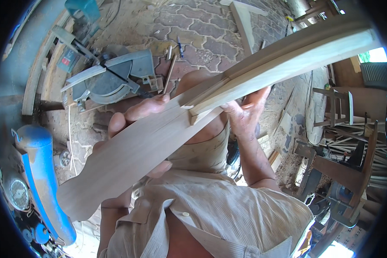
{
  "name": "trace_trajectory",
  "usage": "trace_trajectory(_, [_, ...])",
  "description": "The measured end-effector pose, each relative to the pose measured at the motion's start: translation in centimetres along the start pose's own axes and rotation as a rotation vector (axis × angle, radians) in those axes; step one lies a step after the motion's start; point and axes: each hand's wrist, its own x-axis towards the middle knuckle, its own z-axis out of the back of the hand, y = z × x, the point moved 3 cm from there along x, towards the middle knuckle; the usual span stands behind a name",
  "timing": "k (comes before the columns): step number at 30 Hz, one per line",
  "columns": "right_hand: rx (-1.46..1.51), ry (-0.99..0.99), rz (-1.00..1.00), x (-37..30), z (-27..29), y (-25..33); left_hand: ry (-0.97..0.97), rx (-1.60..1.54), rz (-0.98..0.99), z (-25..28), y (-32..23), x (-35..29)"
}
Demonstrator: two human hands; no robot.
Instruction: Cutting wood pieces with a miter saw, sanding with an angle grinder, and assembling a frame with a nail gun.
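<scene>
A long piece of pale wood runs slantwise across the view in front of my body. Its wide, curve-edged board (120,155) fills the lower left, and a thick, gently bowed rail (288,71) reaches to the upper right. A stepped joint or overlap shows where the two parts meet, near the middle. My left hand (139,112) is closed round the wide board, its fingers over the far edge and its thumb by the near edge; the palm is hidden beneath. Under the rail, my right hand (244,118) grips the wood from below, with some fingers hidden behind it.
On the floor ahead to the left stands a mitre saw (107,81). A blue tank (41,180) sits close on the left. A pen (180,48) and wood offcuts lie on the paving (185,19). At right are a small wooden stool-like frame (333,105) and stacked sticks (344,144).
</scene>
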Motion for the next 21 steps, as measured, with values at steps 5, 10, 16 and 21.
trace_trajectory(5, [-0.001, 0.097, 0.004, 0.4, 0.3, 0.2, -0.008, 0.037, -0.13, 0.3, 1.1, -0.3])
trace_trajectory(10, [0.042, 0.051, -0.047, 0.8, -0.2, 2.5, -0.058, 0.075, -0.152, 1.5, 3.3, -1.3])
trace_trajectory(16, [-0.038, 0.021, -0.027, 1.1, -0.2, 3.1, -0.1, 0.151, -0.162, 2.4, 4.3, -1.0])
trace_trajectory(21, [0.046, 0.154, -0.114, 3.7, 1.4, 4.0, -0.13, 0.038, -0.153, 2.6, 4.4, -0.6])
